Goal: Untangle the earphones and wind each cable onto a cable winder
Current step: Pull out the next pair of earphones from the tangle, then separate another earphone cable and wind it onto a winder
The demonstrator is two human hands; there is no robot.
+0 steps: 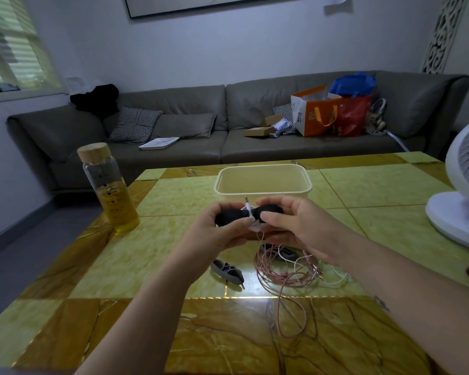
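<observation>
Both hands hold a black bone-shaped cable winder (229, 215) above the table. My left hand (222, 228) grips its left end and my right hand (295, 226) grips its right end. A white earphone cable (248, 211) crosses the winder's narrow waist, its jack plug pointing up. The cable hangs down to a loose heap of pink and white cables (284, 266) on the table. A grey winder (227, 271) lies left of the heap. Another dark winder (287, 251) lies partly under the cables.
A cream plastic tub (263, 189) stands just behind my hands. A glass bottle with yellow liquid (110, 190) stands at the table's left edge. A white fan (460, 196) stands at the right. A grey sofa (173, 123) with bags lies beyond the table.
</observation>
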